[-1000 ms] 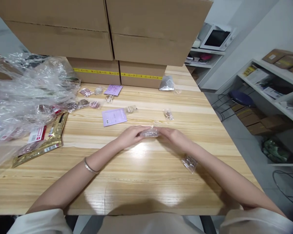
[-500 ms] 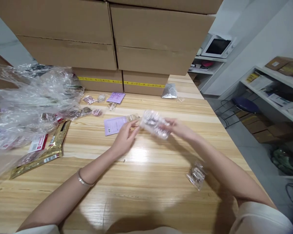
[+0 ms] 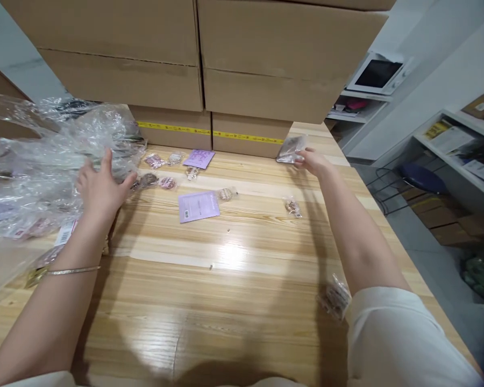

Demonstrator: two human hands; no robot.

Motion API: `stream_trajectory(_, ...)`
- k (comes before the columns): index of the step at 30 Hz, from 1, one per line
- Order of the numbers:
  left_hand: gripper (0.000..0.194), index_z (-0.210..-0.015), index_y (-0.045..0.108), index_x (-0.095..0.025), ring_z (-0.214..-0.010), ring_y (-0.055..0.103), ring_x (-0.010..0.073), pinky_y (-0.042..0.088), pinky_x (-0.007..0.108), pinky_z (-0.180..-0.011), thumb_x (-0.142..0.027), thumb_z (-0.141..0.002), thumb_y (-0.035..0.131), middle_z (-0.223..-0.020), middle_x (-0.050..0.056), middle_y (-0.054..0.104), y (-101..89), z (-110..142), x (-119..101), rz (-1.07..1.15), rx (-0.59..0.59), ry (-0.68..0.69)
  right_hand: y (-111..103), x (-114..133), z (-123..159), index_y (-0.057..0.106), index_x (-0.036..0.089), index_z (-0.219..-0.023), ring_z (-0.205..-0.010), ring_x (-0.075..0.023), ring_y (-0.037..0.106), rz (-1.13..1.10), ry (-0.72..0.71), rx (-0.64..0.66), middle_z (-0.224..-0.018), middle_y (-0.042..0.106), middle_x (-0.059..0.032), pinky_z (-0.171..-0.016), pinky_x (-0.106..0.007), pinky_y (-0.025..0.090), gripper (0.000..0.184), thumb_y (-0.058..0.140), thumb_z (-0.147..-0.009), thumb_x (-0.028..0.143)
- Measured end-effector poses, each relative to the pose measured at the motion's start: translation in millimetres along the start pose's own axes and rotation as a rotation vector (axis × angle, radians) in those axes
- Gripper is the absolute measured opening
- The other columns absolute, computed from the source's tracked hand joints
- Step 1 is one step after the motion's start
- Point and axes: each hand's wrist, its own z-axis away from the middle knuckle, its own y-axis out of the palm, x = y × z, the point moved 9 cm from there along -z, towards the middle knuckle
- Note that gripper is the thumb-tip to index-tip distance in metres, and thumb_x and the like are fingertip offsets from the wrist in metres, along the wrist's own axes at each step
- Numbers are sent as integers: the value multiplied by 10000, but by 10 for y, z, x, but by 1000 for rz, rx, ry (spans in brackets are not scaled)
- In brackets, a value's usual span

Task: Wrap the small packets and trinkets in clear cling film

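Note:
My left hand point(image 3: 102, 185) hovers over or rests on a crinkled heap of clear plastic bags point(image 3: 44, 156), its fingers spread apart. At the far right of the table, my right hand point(image 3: 313, 162) has its fingers closed at the edge of a shiny silver packet point(image 3: 290, 148). A small clear-wrapped brown piece point(image 3: 292, 207) lies nearer me. Between the hands are a lilac sachet point(image 3: 199, 206) with a wrapped beige piece point(image 3: 226, 194) touching it, and a second purple sachet point(image 3: 199, 158). Another clear-wrapped piece point(image 3: 335, 298) sits beside my right sleeve.
Stacked cardboard boxes point(image 3: 254, 97) wall off the back of the table point(image 3: 226, 301). Several small wrapped pieces point(image 3: 168, 183) lie near the plastic heap. Gold packaging point(image 3: 38, 274) shows partly under my left forearm. Past the right edge stand a stool point(image 3: 421, 177), shelves and a microwave point(image 3: 377, 75).
My left hand has moved left from the lilac sachet to the plastic heap. My right hand has moved away to the silver packet. The clear-wrapped bundle has left the middle; a small wrapped piece now lies at right.

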Motion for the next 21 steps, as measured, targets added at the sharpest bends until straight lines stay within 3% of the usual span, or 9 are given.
stream_trajectory(3,582,-1338,527,-222,-1355,381,373,253,679,-1099,-621,-919,465,-1437,72,528,243,-86,127,-38,123,-22,-138,-97,208,505,82,-1284,-1128,-303,604,112,45,-108,-1304,554,-228,-883,-445,552,571,672,-756,220)
stream_trajectory(6,398,-1170,612,-144,-1422,328,348,131,730,-1122,-446,-965,456,-1376,76,596,225,-110,77,-51,39,11,-272,-31,612,460,74,-1381,-1243,-327,547,255,-29,-103,-1472,436,-254,-1054,-505,437,641,649,-796,258)
stream_trajectory(9,336,-1192,600,-138,-1459,283,309,21,720,-1147,-340,-965,456,-1370,57,601,79,16,-291,2,-88,143,-186,77,1175,472,99,-1393,-1189,-311,596,367,-164,18,-1427,513,-230,-1058,-531,429,574,575,-862,291)
stream_trajectory(11,360,-1220,605,-125,-1390,400,308,148,643,-1172,-309,-924,515,-1364,97,596,23,225,-673,119,-61,226,-28,112,1571,503,127,-1370,-1187,-309,602,372,-227,116,-1362,578,-205,-1014,-537,469,522,546,-880,300)
stream_trajectory(13,384,-1202,634,-94,-1246,540,293,379,501,-1097,-288,-875,580,-1321,150,609,3,555,-1167,375,107,348,187,161,1936,526,157,-1354,-1200,-303,598,361,-293,232,-1334,598,-189,-986,-525,496,485,529,-891,301)
stream_trajectory(15,318,-1125,681,-133,-1182,584,262,405,434,-1082,-310,-864,633,-1228,126,664,-98,995,-1697,669,330,514,389,282,2256,485,200,-1408,-1262,-288,558,336,-392,338,-1387,558,-169,-1012,-512,486,509,515,-910,301)
stream_trajectory(17,170,-984,718,-182,-1062,631,214,459,362,-1002,-296,-879,649,-1063,79,712,-238,1452,-2112,954,642,627,528,475,2528,342,259,-1516,-1387,-279,439,306,-511,425,-1527,422,-136,-1093,-518,419,621,520,-923,300)
stream_trajectory(19,88,-885,711,-187,-919,641,172,496,297,-872,-267,-873,676,-919,51,694,-398,1763,-2318,1179,904,627,619,679,2752,163,315,-1581,-1491,-277,261,283,-605,519,-1640,225,-83,-1181,-529,295,790,574,-907,303)
stream_trajectory(21,104,-796,655,-176,-762,594,122,484,229,-710,-235,-826,735,-817,17,625,-494,1819,-2327,1364,1005,493,707,832,2941,76,348,-1592,-1527,-280,133,270,-655,644,-1670,121,-42,-1223,-526,188,927,657,-869,324)
